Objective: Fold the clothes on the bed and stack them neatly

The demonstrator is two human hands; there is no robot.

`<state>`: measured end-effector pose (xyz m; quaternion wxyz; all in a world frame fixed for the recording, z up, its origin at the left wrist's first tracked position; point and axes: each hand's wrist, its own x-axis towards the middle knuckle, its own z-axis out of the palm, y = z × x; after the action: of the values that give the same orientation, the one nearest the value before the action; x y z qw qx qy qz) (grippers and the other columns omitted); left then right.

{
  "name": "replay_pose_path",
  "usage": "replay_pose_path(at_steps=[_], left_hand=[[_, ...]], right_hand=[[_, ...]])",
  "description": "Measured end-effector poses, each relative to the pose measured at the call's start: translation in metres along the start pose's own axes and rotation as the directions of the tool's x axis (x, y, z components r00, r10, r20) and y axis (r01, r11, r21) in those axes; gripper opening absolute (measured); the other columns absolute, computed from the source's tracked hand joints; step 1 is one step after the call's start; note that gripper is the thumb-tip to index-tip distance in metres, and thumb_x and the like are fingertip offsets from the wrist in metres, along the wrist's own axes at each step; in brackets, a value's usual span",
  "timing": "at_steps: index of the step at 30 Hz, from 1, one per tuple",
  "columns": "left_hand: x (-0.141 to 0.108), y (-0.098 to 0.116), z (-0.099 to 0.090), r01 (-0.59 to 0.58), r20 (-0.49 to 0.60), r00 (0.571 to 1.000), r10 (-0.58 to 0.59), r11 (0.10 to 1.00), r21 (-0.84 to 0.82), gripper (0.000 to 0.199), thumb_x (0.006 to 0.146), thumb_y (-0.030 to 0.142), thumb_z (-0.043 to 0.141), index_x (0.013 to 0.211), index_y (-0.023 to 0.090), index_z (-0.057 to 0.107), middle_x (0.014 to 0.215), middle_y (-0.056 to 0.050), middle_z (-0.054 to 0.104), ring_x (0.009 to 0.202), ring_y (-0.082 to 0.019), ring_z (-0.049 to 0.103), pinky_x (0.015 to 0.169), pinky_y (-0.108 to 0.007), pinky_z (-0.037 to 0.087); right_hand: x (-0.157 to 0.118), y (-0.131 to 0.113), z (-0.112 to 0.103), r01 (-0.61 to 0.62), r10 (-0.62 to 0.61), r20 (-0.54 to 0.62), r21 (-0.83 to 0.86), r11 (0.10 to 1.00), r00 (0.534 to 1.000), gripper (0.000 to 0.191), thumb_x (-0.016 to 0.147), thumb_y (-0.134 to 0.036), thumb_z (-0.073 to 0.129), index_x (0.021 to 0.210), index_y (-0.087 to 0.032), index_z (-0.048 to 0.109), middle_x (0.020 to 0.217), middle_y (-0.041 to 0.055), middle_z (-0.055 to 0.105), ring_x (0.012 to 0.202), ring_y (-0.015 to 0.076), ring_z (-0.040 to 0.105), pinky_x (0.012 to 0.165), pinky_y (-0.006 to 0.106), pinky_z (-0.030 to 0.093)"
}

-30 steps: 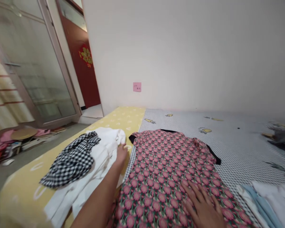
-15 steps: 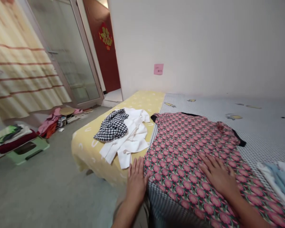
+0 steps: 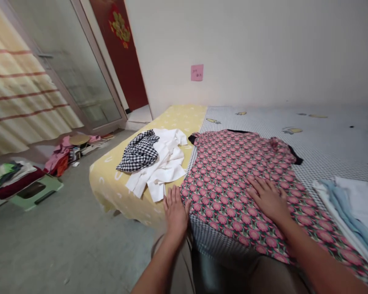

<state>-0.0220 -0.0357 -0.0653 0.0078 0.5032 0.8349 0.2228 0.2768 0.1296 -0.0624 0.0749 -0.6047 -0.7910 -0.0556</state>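
A pink floral dress (image 3: 230, 175) with dark trim at the neck and sleeves lies spread flat on the bed, its lower part reaching toward the bottom right. My right hand (image 3: 268, 198) rests palm down on the middle of the dress, fingers spread. At the dress's left edge, my left hand (image 3: 175, 210) lies flat with fingers stretched out, by the bed's front edge. Just beyond it is a white garment (image 3: 168, 163), crumpled, and a black-and-white checked cloth (image 3: 139, 153) overlaps that garment's left side.
Folded light blue and white clothes (image 3: 352, 212) lie at the right. The bed has a yellow sheet (image 3: 184, 116) beside a grey checked one (image 3: 325, 139). On the floor at left stand a green stool (image 3: 37, 196) bearing clothes and a pink pile (image 3: 58, 155). A pink note (image 3: 197, 72) hangs on the wall.
The view has tilted down and shifted slightly right, showing more of the folded clothes. Both hands keep about the same places on and beside the dress, which lies as before.
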Motion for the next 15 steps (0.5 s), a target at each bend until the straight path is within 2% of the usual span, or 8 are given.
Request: replay_pose_path(at_steps=[2,4,6,8,10,12,13,15], left_hand=[[0.001,0.000,0.002,-0.007,-0.038,0.999,0.007,1.000,0.002,0.059,0.096,0.042,0.047,0.146,0.012,0.040,0.160,-0.017,0.036,0.151,-0.031,0.027,0.124,-0.054,0.019],[0.003,-0.003,0.003,-0.019,-0.089,0.996,0.016,0.999,-0.032,0.055,0.093,0.042,0.053,0.139,0.011,0.047,0.158,-0.020,0.040,0.149,-0.033,0.031,0.121,-0.055,0.025],[0.005,-0.006,0.002,-0.019,-0.167,0.986,0.001,0.994,-0.105,0.047,0.090,0.041,0.058,0.128,0.014,0.054,0.152,-0.021,0.047,0.143,-0.034,0.040,0.116,-0.056,0.033],[0.008,-0.009,0.000,-0.001,-0.234,0.971,-0.043,0.983,-0.186,0.037,0.090,0.038,0.057,0.120,0.015,0.056,0.139,-0.019,0.058,0.132,-0.033,0.051,0.109,-0.055,0.040],[0.010,-0.011,-0.002,0.020,-0.259,0.962,-0.085,0.970,-0.242,0.028,0.091,0.032,0.053,0.114,0.016,0.057,0.127,-0.017,0.064,0.121,-0.031,0.057,0.105,-0.054,0.043],[0.011,-0.011,-0.003,0.024,-0.252,0.963,-0.093,0.964,-0.266,0.016,0.090,0.027,0.052,0.103,0.018,0.058,0.125,-0.016,0.065,0.120,-0.031,0.057,0.104,-0.053,0.042],[0.011,-0.011,-0.003,0.020,-0.247,0.965,-0.091,0.961,-0.276,0.010,0.089,0.025,0.053,0.096,0.019,0.058,0.127,-0.015,0.064,0.120,-0.031,0.057,0.104,-0.053,0.042],[0.011,-0.011,-0.004,0.014,-0.242,0.966,-0.088,0.957,-0.291,0.004,0.088,0.024,0.054,0.088,0.020,0.057,0.125,-0.013,0.065,0.119,-0.030,0.057,0.104,-0.051,0.042]], right_hand=[[0.000,0.000,0.001,-0.013,0.014,-0.012,0.012,1.000,1.000,0.056,0.100,-0.051,0.029,0.151,-0.030,0.043,0.157,0.0041,0.044,0.144,0.0313,0.035,0.114,0.060,0.025],[0.000,-0.002,-0.002,0.007,-0.006,-0.075,0.014,1.000,0.997,0.052,0.101,-0.047,0.033,0.148,-0.029,0.048,0.154,0.0064,0.048,0.141,0.0307,0.038,0.114,0.059,0.026],[-0.003,-0.008,-0.010,0.076,-0.078,-0.183,-0.018,0.997,0.980,0.046,0.101,-0.036,0.036,0.143,-0.026,0.053,0.150,0.0096,0.052,0.136,0.0295,0.044,0.113,0.058,0.026],[-0.012,-0.018,-0.024,0.163,-0.173,-0.288,-0.058,0.985,0.942,0.042,0.100,-0.024,0.039,0.136,-0.026,0.059,0.142,0.0113,0.059,0.127,0.0281,0.051,0.113,0.058,0.024],[-0.030,-0.033,-0.036,0.227,-0.222,-0.353,-0.028,0.973,0.909,0.038,0.099,-0.021,0.041,0.128,-0.028,0.064,0.125,0.0091,0.070,0.116,0.0263,0.057,0.114,0.059,0.022],[-0.058,-0.052,-0.040,0.255,-0.215,-0.385,0.058,0.965,0.898,0.034,0.099,-0.029,0.045,0.128,-0.031,0.063,0.114,0.0056,0.074,0.113,0.0258,0.058,0.115,0.060,0.018],[-0.075,-0.060,-0.039,0.256,-0.201,-0.390,0.093,0.962,0.898,0.036,0.099,-0.036,0.048,0.132,-0.032,0.060,0.117,0.0052,0.073,0.116,0.0271,0.057,0.116,0.061,0.017],[-0.109,-0.073,-0.032,0.261,-0.203,-0.370,0.113,0.959,0.907,0.053,0.093,-0.045,0.057,0.144,-0.033,0.049,0.137,0.0075,0.063,0.129,0.0330,0.050,0.115,0.065,0.015]])
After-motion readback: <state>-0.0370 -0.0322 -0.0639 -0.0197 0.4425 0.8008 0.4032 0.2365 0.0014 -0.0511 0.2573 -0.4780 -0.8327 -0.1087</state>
